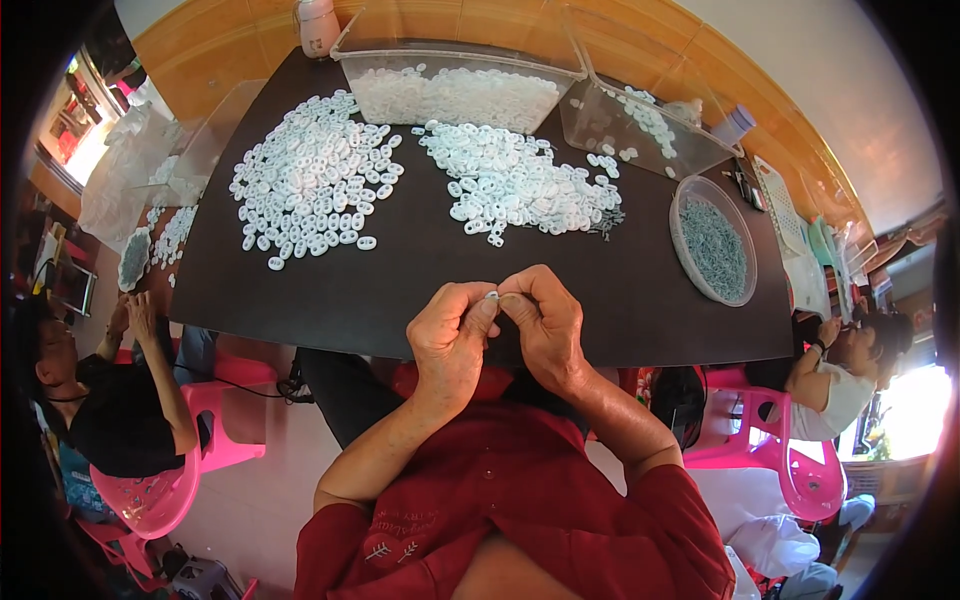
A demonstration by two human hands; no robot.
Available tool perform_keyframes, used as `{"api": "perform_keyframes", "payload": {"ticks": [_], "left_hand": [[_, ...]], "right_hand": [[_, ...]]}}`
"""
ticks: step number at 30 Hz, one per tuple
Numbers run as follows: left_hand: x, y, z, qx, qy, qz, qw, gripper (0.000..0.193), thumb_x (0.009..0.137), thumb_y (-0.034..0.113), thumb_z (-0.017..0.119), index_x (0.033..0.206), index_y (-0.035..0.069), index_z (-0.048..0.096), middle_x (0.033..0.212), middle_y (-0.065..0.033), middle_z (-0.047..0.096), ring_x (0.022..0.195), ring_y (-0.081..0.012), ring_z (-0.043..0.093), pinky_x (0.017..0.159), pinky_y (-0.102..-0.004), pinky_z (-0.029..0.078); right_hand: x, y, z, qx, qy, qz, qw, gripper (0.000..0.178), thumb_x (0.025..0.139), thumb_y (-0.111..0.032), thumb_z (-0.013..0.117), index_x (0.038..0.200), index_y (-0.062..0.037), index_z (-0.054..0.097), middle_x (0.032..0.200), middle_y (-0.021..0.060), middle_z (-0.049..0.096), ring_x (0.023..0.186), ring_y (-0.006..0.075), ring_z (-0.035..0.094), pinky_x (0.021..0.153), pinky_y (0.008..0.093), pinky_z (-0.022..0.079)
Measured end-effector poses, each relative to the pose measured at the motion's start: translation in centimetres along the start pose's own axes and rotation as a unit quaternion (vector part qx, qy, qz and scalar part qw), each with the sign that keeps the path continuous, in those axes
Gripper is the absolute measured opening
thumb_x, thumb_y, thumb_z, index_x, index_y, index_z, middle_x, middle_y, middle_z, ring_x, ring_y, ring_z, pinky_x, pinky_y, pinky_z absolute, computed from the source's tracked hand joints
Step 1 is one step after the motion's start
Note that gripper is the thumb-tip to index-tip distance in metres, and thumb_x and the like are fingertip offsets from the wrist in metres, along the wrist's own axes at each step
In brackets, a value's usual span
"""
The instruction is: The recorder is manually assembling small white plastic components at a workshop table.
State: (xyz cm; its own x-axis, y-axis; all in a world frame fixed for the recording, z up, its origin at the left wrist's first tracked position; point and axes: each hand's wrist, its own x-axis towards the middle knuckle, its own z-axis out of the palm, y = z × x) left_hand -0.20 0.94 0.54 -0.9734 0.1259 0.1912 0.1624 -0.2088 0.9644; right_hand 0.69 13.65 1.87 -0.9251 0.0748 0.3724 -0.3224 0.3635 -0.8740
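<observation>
1. White plastic piece (491, 296): you pinch it between the fingertips of your left hand (452, 338) and right hand (545, 325), both closed on it, just above the near edge of the dark table (400, 270).
2. Left pile of white oval pieces (315, 180) and middle pile (515, 185) lie spread on the table, well apart from your hands; a few grey bits sit at the middle pile's right end.
3. Round dish of small grey parts (712, 240) stands to your right; a clear tub of white pieces (455, 92) and a second clear tub (640, 125) stand at the far edge.
4. Risk: the piece is held over the table's near edge, so a slip of either pinch would likely drop it into your lap or onto the floor; a judgement only.
5. Risk: a sweep of your right forearm toward the dish could knock it, since it sits close to the table's right edge.
6. Hard to make out: your fingers cover most of the held piece, so its shape, and whether a grey part is being fitted into it, cannot be told.
7. Cut off: two other people, seated on pink chairs (180, 470) left and right, are bent by the rim; their work is unclear.
</observation>
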Motion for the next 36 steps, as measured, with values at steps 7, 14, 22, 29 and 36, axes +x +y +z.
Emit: {"api": "perform_keyframes", "payload": {"ticks": [7, 14, 22, 29, 36], "left_hand": [[0.4, -0.2, -0.2, -0.08, 0.019, -0.047, 0.996, 0.008, 0.088, 0.003, 0.059, 0.094, -0.001, 0.063, 0.079, -0.0023, 0.061, 0.06, -0.0049, 0.054, 0.049, -0.0174, 0.042], [0.3, -0.6, -0.2, -0.092, 0.009, -0.061, 0.994, 0.012, 0.089, 0.006, 0.059, 0.097, -0.003, 0.061, 0.08, -0.0041, 0.061, 0.063, -0.0076, 0.056, 0.052, -0.0193, 0.045], [0.1, -1.6, -0.1, 0.002, 0.025, -0.025, 0.999, 0.011, 0.09, 0.006, 0.059, 0.096, -0.003, 0.061, 0.078, -0.0027, 0.06, 0.062, -0.0063, 0.053, 0.052, -0.0187, 0.044], [1.3, -1.6, -1.5, -0.147, 0.028, -0.085, 0.985, 0.015, 0.089, 0.005, 0.059, 0.101, -0.005, 0.061, 0.078, -0.0072, 0.061, 0.06, -0.0099, 0.056, 0.051, -0.0221, 0.046], [2.1, -2.3, -2.2, -0.17, 0.038, -0.066, 0.983, 0.017, 0.088, 0.003, 0.058, 0.102, -0.006, 0.06, 0.079, -0.0097, 0.062, 0.06, -0.0118, 0.057, 0.05, -0.023, 0.047]], "right_hand": [[0.3, 0.4, 0.0, -0.014, -0.015, -0.03, 0.999, 0.005, 0.083, 0.004, 0.055, 0.083, -0.001, 0.057, 0.079, 0.0095, 0.055, 0.07, 0.0216, 0.055, 0.062, 0.0319, 0.045], [0.3, 0.8, -0.2, 0.019, -0.038, 0.031, 0.999, 0.004, 0.086, 0.003, 0.055, 0.087, 0.0011, 0.058, 0.077, 0.0061, 0.057, 0.072, 0.0128, 0.057, 0.065, 0.026, 0.046], [0.4, 1.3, 0.7, -0.077, -0.003, -0.064, 0.995, 0.003, 0.08, 0.0, 0.057, 0.08, -0.0026, 0.058, 0.074, 0.0096, 0.054, 0.069, 0.027, 0.052, 0.061, 0.037, 0.043], [3.3, 2.1, -1.0, -0.136, 0.014, -0.092, 0.986, 0.016, 0.077, -0.003, 0.064, 0.092, -0.0058, 0.065, 0.071, 0.0089, 0.055, 0.069, 0.026, 0.053, 0.062, 0.0365, 0.044], [7.6, 5.2, 0.3, -0.348, -0.042, -0.255, 0.901, 0.013, 0.074, -0.004, 0.066, 0.086, -0.0085, 0.066, 0.076, 0.0072, 0.054, 0.072, 0.0255, 0.051, 0.064, 0.0362, 0.041]]}}
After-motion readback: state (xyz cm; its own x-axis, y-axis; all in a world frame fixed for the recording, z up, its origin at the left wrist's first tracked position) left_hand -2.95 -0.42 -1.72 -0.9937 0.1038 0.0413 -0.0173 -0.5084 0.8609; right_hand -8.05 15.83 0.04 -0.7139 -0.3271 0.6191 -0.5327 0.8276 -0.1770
